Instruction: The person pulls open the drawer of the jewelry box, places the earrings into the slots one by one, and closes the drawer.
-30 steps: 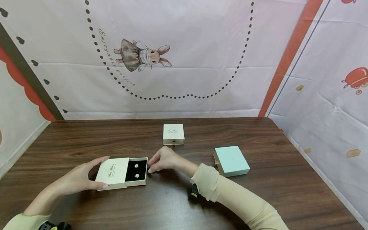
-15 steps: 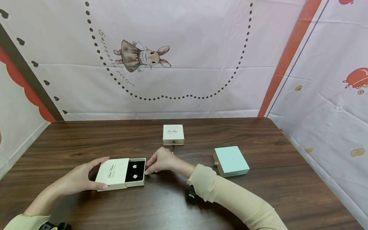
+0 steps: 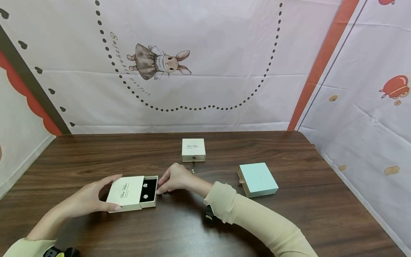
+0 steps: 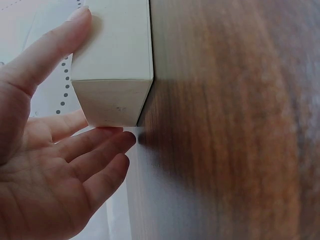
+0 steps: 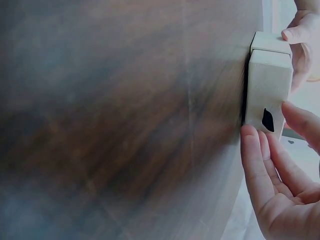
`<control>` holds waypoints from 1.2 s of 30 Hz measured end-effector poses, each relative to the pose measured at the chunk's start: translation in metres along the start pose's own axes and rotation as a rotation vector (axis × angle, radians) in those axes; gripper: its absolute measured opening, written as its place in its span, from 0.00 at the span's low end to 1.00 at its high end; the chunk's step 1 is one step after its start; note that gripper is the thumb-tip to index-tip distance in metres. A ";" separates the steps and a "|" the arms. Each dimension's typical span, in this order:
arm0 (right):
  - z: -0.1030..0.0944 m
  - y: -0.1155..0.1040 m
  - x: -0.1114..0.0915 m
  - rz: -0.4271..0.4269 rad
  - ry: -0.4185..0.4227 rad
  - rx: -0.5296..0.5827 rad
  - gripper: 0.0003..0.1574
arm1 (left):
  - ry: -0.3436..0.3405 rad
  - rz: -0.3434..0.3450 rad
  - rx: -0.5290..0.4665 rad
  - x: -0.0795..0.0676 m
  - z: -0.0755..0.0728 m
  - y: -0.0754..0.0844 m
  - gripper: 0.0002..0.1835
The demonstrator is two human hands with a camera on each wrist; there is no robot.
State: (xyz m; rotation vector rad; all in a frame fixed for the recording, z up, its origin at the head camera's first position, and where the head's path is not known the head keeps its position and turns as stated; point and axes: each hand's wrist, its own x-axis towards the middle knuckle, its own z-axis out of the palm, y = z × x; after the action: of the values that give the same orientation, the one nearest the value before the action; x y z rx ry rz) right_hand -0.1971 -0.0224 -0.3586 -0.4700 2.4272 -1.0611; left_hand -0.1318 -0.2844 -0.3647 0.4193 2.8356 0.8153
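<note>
A cream jewelry box [image 3: 125, 192] with a sliding drawer lies on the table at the left in the head view. My left hand [image 3: 85, 198] grips its sleeve, thumb on the near side and fingers at the far side. Partly out of the sleeve is the drawer [image 3: 156, 191], with two flower-shaped earrings [image 3: 145, 191] on its black lining. My right hand [image 3: 176, 179] presses its fingertips against the drawer's end. In the right wrist view these fingers [image 5: 257, 167] touch the end face, beside a small black tab [image 5: 268, 120].
A smaller cream drawer box [image 3: 193, 150] stands at the back middle. A pale mint box [image 3: 258, 179] sits at the right, beyond my right forearm. Something small and shiny [image 3: 192, 171] lies just behind my right wrist. A printed cloth [image 3: 218, 89] hangs behind the brown table.
My right hand has moved left, pushing the drawer further into the sleeve, so less black lining shows. The left hand and the sleeve have stayed put. The shiny thing behind the right wrist came into view.
</note>
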 end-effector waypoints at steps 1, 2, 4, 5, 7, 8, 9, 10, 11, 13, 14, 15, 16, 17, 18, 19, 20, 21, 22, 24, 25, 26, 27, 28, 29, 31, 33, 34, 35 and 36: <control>0.001 -0.001 0.000 0.002 0.000 0.003 0.09 | 0.001 0.001 0.000 0.000 0.000 0.000 0.53; 0.001 -0.001 0.001 0.003 0.001 0.005 0.09 | 0.002 0.000 0.000 0.000 0.000 0.000 0.53; 0.003 -0.003 0.001 0.004 0.001 0.005 0.09 | 0.001 -0.003 0.005 0.000 0.000 0.000 0.54; 0.003 -0.003 0.002 0.004 0.000 0.009 0.09 | 0.000 -0.003 0.005 0.000 0.000 0.001 0.54; 0.005 -0.005 0.002 -0.001 -0.002 0.014 0.09 | -0.003 -0.003 0.007 0.001 0.000 0.001 0.54; 0.005 -0.005 0.003 -0.002 -0.003 0.012 0.09 | -0.004 -0.004 0.007 0.001 -0.001 0.001 0.54; 0.006 -0.006 0.003 -0.005 -0.004 0.014 0.09 | -0.006 -0.005 0.007 0.001 -0.001 0.001 0.54; 0.006 -0.006 0.004 -0.007 -0.006 0.018 0.08 | -0.008 -0.004 0.006 0.001 -0.001 0.001 0.54; 0.007 -0.007 0.004 -0.009 -0.007 0.019 0.08 | -0.009 -0.004 0.004 0.001 -0.001 0.001 0.54; 0.008 -0.008 0.005 -0.012 -0.006 0.017 0.08 | -0.011 -0.006 0.002 0.002 -0.001 0.001 0.54; 0.008 -0.008 0.005 -0.012 -0.005 0.018 0.08 | -0.012 -0.007 0.001 0.002 -0.001 0.001 0.54; 0.009 -0.009 0.006 -0.011 -0.004 0.023 0.08 | -0.013 -0.009 0.000 0.001 -0.002 0.001 0.54; 0.009 -0.009 0.006 -0.009 -0.001 0.022 0.08 | -0.014 -0.009 -0.001 0.001 -0.001 0.001 0.54; 0.010 -0.009 0.007 -0.008 0.001 0.019 0.08 | -0.014 -0.010 -0.002 0.001 -0.001 0.001 0.54; 0.011 -0.010 0.007 -0.008 0.001 0.020 0.08 | -0.013 -0.009 -0.002 0.001 -0.001 0.001 0.54; 0.012 -0.010 0.007 -0.009 0.000 0.026 0.08 | -0.013 -0.009 -0.003 0.001 -0.001 0.001 0.54; 0.012 -0.011 0.008 -0.011 -0.001 0.031 0.08 | -0.012 -0.007 -0.003 0.001 -0.001 0.001 0.53; 0.013 -0.011 0.008 -0.015 -0.001 0.033 0.08 | -0.011 -0.007 -0.004 0.001 -0.001 0.001 0.53; 0.014 -0.012 0.008 -0.019 -0.002 0.035 0.08 | -0.010 -0.004 -0.005 0.001 -0.001 0.001 0.53; 0.016 -0.014 0.009 -0.025 -0.005 0.038 0.08 | -0.006 0.004 -0.008 0.000 -0.001 0.000 0.53; 0.017 -0.015 0.009 -0.027 -0.006 0.040 0.08 | -0.004 0.008 -0.008 0.000 -0.001 0.000 0.53; 0.018 -0.016 0.009 -0.028 -0.006 0.042 0.08 | -0.003 0.010 -0.009 0.000 -0.001 0.000 0.53; 0.018 -0.016 0.009 -0.029 -0.005 0.035 0.08 | -0.002 0.013 -0.010 0.000 -0.001 0.000 0.52; 0.019 -0.017 0.009 -0.027 -0.004 0.029 0.08 | -0.001 0.016 -0.010 0.000 -0.001 0.000 0.52; 0.020 -0.018 0.009 -0.025 -0.002 0.021 0.08 | 0.000 0.019 -0.011 0.000 -0.001 0.000 0.52; 0.021 -0.019 0.010 -0.021 0.004 0.007 0.08 | 0.001 0.019 -0.008 0.000 -0.001 0.000 0.52; 0.022 -0.020 0.010 -0.018 0.006 -0.005 0.08 | 0.001 0.020 -0.006 0.000 -0.001 0.000 0.52; 0.023 -0.020 0.011 -0.014 0.006 -0.003 0.08 | 0.001 0.021 -0.004 0.000 -0.001 0.000 0.51; 0.023 -0.020 0.011 -0.012 0.006 -0.001 0.08 | 0.002 0.022 -0.005 0.001 -0.001 0.000 0.51; 0.024 -0.020 0.012 -0.010 0.005 0.002 0.08 | 0.002 0.022 -0.004 0.001 -0.001 0.000 0.51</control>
State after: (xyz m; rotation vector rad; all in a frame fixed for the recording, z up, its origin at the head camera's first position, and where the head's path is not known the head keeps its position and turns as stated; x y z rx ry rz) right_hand -0.1918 -0.0551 -0.3609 -0.4798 2.4300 -1.0698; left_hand -0.1328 -0.2847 -0.3636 0.4503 2.8354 0.8259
